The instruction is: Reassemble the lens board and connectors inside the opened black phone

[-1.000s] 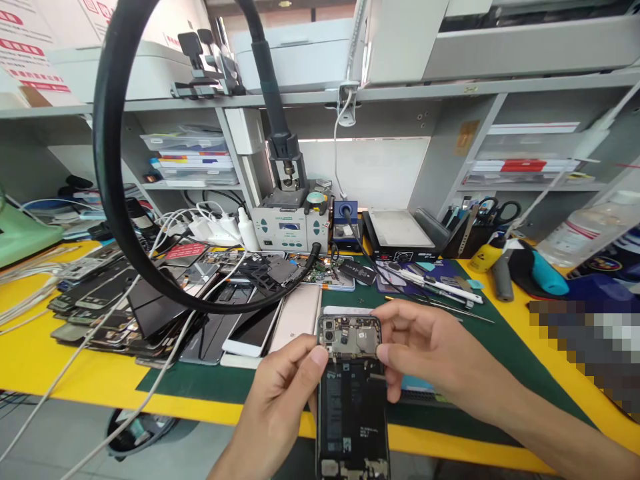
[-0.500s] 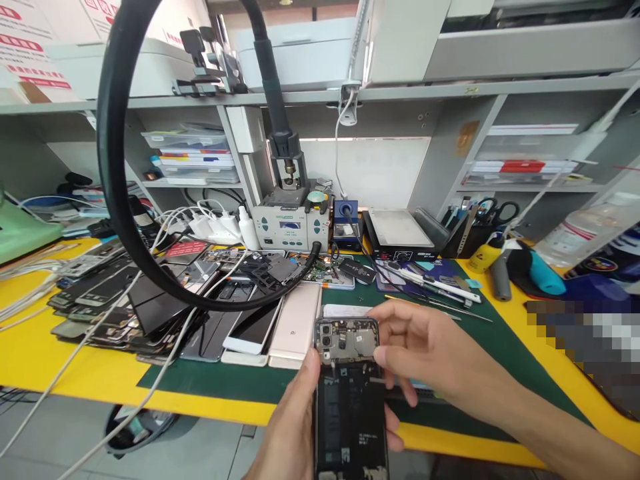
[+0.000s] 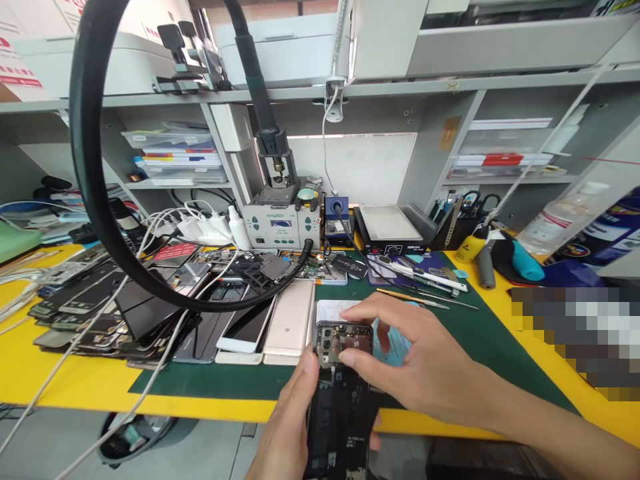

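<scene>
A smartphone [image 3: 336, 417] with its back off is held upright over the table's front edge. Its black battery [image 3: 345, 400] and, above it, the board with two camera lenses [image 3: 327, 339] are exposed. My left hand [image 3: 287, 423] is closed around the lower part, thumb along the left side and fingertips showing at the right. On the upper end, my right hand [image 3: 420, 357] has its thumb against the metal cover below the board's top and its index finger at the top edge. A light blue sheet [image 3: 397, 343] lies behind that hand.
A large black hose [image 3: 85, 133] loops over the left side. Stacked phones and screens [image 3: 80, 300] cover the table's left. Behind stands a grey rework station [image 3: 280, 227]. Tweezers [image 3: 450, 298] and a white pen-like tool [image 3: 430, 275] lie at the right on the green mat [image 3: 500, 373].
The right thumb has slid from the phone's right edge inward over the board, and the index finger now lies across the top. The left hand shifted its grip lower. The view turned slightly right.
</scene>
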`<action>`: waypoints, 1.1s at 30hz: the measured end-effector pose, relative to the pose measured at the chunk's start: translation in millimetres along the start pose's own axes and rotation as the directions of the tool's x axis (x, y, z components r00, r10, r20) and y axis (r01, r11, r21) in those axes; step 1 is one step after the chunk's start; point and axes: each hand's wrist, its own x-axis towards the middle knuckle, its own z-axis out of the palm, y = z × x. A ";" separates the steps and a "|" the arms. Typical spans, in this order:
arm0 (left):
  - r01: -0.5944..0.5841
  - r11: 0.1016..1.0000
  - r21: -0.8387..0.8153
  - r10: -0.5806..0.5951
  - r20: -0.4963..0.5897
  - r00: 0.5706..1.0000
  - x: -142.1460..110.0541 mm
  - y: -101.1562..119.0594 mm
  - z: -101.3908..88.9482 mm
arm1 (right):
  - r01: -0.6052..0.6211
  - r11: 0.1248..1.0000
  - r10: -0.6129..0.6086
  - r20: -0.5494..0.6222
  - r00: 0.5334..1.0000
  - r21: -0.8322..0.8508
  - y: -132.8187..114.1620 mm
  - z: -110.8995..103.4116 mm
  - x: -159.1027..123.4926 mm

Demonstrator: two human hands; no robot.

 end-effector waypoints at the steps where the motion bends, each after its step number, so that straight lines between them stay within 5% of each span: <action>1: 0.007 1.000 0.001 -0.007 -0.006 1.000 -0.2 0.2 -0.1 | 0.012 1.000 -0.012 -0.002 1.000 -0.004 0.3 -0.2 -0.7; 14: 0.034 0.998 -0.047 -0.029 0.085 0.996 0.0 0.6 -6.0 | -0.128 0.983 0.129 0.002 0.992 0.129 -2.3 -1.7 7.1; 33: -0.049 0.998 0.033 0.049 -0.004 0.999 -5.1 0.4 -5.3 | -0.241 0.929 0.228 0.076 0.971 0.281 -1.6 -6.6 9.9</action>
